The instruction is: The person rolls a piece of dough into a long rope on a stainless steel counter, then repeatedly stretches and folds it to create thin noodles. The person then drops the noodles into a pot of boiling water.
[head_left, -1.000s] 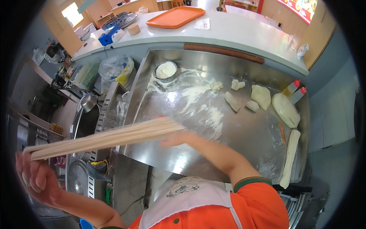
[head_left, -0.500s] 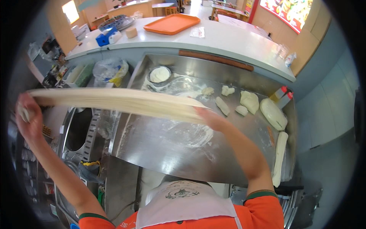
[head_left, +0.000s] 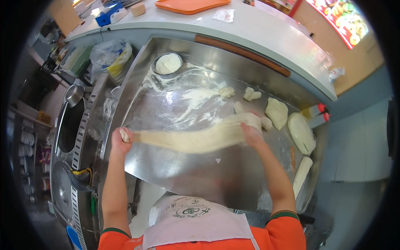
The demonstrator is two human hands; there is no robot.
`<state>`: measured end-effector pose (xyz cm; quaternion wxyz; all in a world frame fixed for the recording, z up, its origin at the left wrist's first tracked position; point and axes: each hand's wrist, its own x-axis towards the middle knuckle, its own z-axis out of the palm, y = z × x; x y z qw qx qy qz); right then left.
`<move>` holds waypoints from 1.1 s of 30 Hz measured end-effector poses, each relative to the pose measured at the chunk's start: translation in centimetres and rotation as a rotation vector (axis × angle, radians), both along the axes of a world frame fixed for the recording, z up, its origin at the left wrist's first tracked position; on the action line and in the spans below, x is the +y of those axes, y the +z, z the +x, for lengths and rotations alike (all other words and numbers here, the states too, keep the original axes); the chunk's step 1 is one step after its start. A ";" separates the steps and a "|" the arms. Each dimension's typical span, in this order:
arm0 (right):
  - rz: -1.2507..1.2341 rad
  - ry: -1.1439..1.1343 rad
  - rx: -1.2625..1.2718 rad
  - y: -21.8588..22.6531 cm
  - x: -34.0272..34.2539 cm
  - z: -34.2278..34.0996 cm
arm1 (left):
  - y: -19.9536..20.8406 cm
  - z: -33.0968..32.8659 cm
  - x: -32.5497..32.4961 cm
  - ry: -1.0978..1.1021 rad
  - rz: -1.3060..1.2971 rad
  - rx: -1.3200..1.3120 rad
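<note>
A pale band of pulled noodle dough [head_left: 189,141], blurred by motion, stretches between my two hands over the steel worktop [head_left: 166,164]. My left hand [head_left: 121,141] is closed on one end at the worktop's left edge, with a bit of dough showing above the fingers. At the other end my right hand [head_left: 252,133] grips the dough, close to several dough pieces. The band sags slightly in the middle; single strands are hard to make out.
A bowl of flour [head_left: 168,64] stands at the back left, with flour [head_left: 196,98] scattered beside it. Along the right lie a large dough lump [head_left: 301,132], a dough roll [head_left: 302,173] and red-capped bottles [head_left: 318,114]. A pot [head_left: 75,96] stands left; a counter [head_left: 250,31] runs behind.
My left hand has come right and down from the far left, bringing the dough's ends closer together. My right hand has moved slightly right. The head view has tilted downward.
</note>
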<state>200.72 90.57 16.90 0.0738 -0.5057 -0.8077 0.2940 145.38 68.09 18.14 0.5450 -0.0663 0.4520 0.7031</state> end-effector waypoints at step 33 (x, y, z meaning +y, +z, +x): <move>-0.103 -0.630 1.064 10.8 -6.5 22.1 | 20.1 -15.2 -24.9 0.170 0.645 -0.073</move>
